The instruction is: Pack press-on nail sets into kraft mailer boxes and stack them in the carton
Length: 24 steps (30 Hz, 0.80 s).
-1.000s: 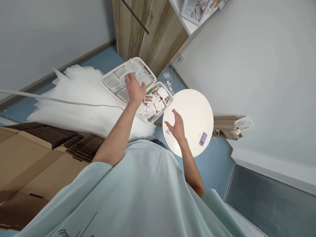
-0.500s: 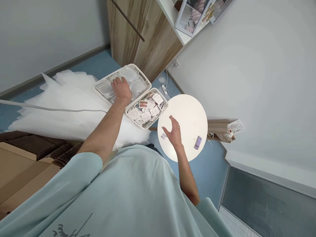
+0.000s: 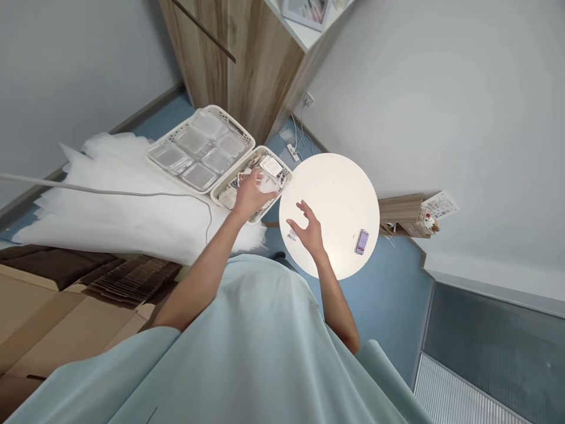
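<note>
My left hand is over the small white basket, thumb and fingers curved around a clear, flat plastic case. Beneath it, that basket holds many white cards, one of them a larger white card; part of the pile is hidden by the hand. Beside it stands a larger white basket with clear plastic cases stacked in rows. My right hand hovers above the round white table, fingers spread and holding nothing. Close to its thumb lies a small purplish set of pieces.
A blurred purple item lies on the table's right side. White sheeting is heaped on the left with a grey cable across it. An opened cardboard box stands lower left. A wooden cabinet rises behind the baskets.
My left hand has moved from the larger basket rightward to the small one, now with a clear case in its fingers. My right hand stays open over the table. The view has shifted slightly.
</note>
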### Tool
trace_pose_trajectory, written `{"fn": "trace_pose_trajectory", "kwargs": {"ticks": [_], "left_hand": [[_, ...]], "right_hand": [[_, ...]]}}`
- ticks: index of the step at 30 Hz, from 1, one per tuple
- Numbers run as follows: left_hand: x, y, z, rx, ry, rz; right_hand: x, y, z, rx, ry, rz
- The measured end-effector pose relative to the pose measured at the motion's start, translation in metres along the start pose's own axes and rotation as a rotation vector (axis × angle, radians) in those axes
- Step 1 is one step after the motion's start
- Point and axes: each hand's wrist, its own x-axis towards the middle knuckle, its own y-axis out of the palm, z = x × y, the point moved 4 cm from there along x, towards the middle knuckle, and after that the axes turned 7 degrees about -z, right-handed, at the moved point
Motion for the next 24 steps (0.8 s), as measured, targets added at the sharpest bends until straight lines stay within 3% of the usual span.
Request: {"fn": "trace_pose_trajectory", "kwargs": {"ticks": [4,7,11,16,19,24], "left_hand": [[-0.063,0.047,-0.004,-0.113,-0.073,0.153],[-0.096,0.077,-0.007,-0.109,-0.095,0.159],[-0.12,0.108,-0.012,-0.102,-0.098,0.17],[-0.132,0.132,-0.018,-0.239,-0.161,0.266],[-0.136,0.144,-0.018,-0.325,-0.253,0.357],[-0.153,0.174,-0.024,-0.435,-0.391,0.634]], "right_hand": [[-0.009,-0.009,-0.024,0.103,0.101,-0.038],[-0.024,-0.016,-0.046,0.136,0.207,-0.085],[-0.047,-0.03,-0.075,0.219,0.293,-0.165],[-0.064,-0.068,-0.12,0.397,0.41,-0.274],[-0.071,-0.093,-0.145,0.594,0.481,-0.192],[-0.085,-0.118,-0.174,0.827,0.609,0.084]]}}
